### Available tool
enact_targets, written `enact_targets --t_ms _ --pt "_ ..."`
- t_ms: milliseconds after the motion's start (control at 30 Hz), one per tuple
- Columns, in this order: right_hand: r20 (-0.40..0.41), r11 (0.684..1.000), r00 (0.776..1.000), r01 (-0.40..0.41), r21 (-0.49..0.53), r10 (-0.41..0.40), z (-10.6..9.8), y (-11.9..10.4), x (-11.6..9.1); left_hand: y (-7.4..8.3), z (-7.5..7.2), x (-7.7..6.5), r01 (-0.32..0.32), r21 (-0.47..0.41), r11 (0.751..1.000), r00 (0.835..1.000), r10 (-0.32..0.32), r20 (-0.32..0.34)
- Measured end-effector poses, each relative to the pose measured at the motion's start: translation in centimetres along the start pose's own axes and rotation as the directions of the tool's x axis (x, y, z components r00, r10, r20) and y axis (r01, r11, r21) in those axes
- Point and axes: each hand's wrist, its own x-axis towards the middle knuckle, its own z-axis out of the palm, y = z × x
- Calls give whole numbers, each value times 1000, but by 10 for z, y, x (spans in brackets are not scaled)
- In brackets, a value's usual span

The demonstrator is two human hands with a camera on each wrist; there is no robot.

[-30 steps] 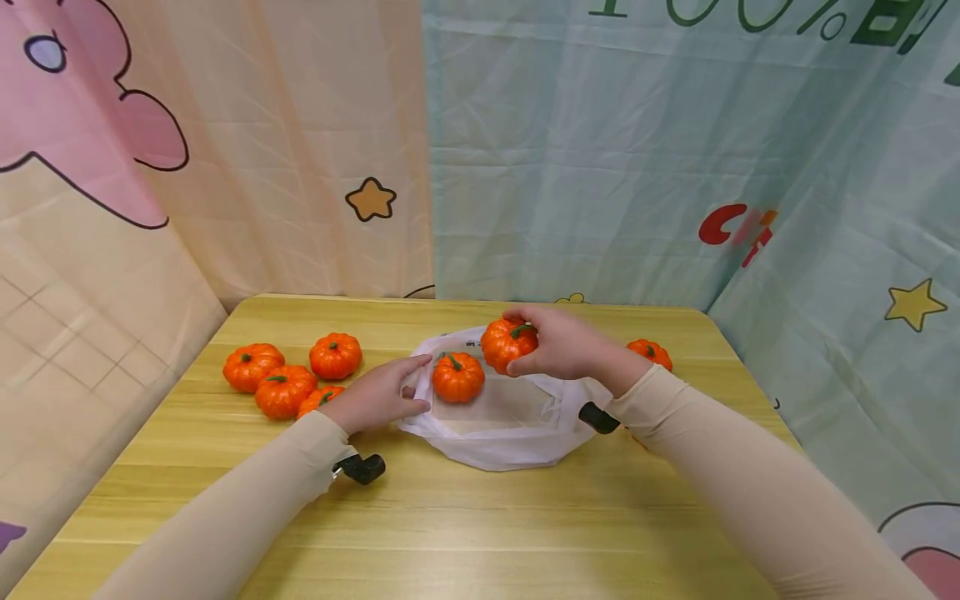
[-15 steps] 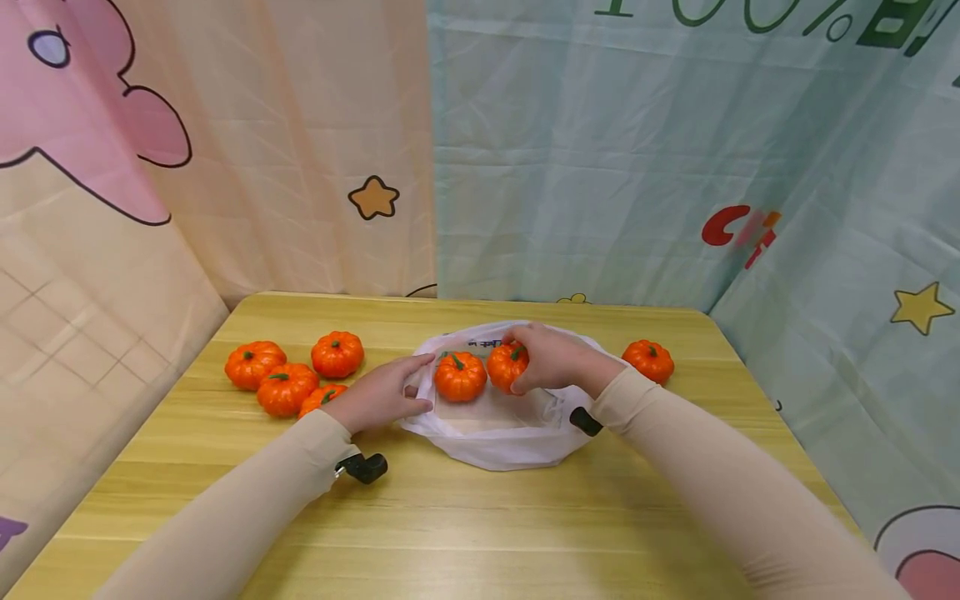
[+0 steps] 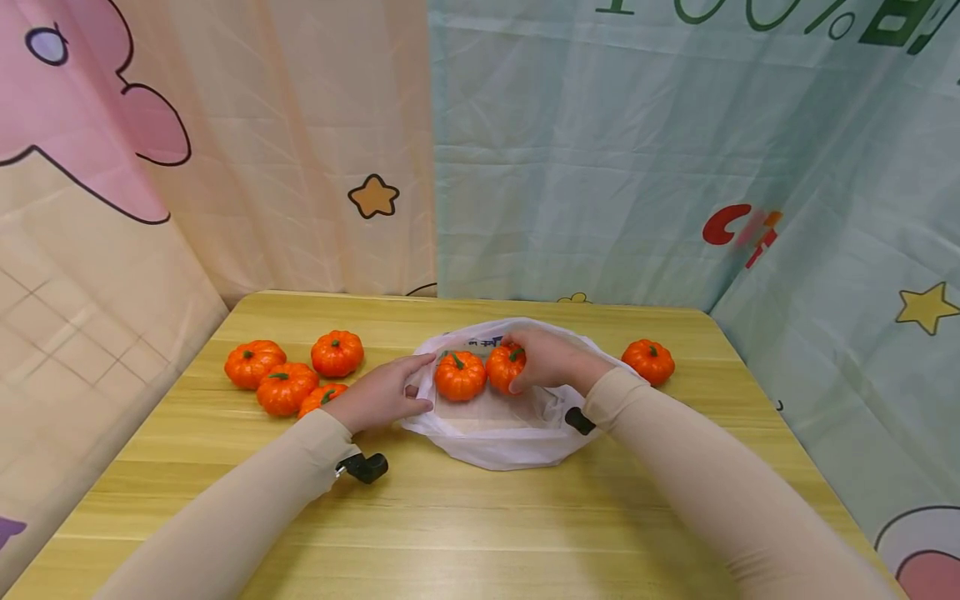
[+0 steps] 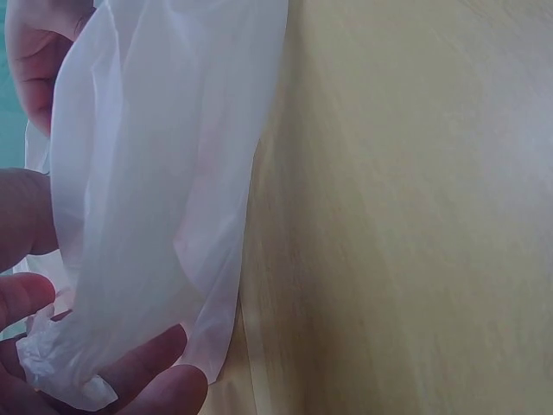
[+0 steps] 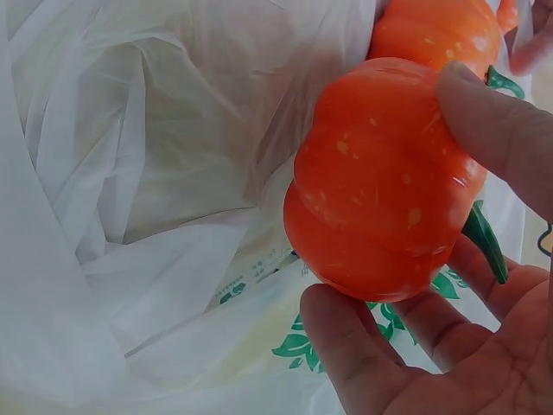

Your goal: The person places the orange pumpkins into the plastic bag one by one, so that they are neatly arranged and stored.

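Note:
A white plastic bag (image 3: pixel 498 450) lies with its mouth spread wide in the middle of the table. At its left rim my left hand (image 3: pixel 384 393) holds the edge; in the left wrist view, fingers (image 4: pixel 26 216) lie on both sides of the thin plastic. My right hand (image 3: pixel 551 358) grips a small orange pumpkin (image 5: pixel 384 186) with a green stem, thumb on one side and fingers on the other, low inside the bag's mouth. Beside it, a second pumpkin (image 3: pixel 460 377) sits in the bag. Whether the held pumpkin rests on the bag's bottom, I cannot tell.
Several pumpkins (image 3: pixel 287 389) stand grouped left of the bag, one partly hidden by my left hand. Another pumpkin (image 3: pixel 648 362) sits to the right, behind my right forearm. The wooden table (image 3: pixel 465 533) ends at printed curtains (image 3: pixel 570 167) behind.
My right hand has lowered its pumpkin from above the bag's mouth down into the bag, next to the other one. The left hand has stayed at the rim.

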Motion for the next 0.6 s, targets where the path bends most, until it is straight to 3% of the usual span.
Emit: enact_targets --t_ms 600 --pt "-22 1000 999 -24 12 25 12 3 6 2 0 0 16 13 1000 1000 -16 5"
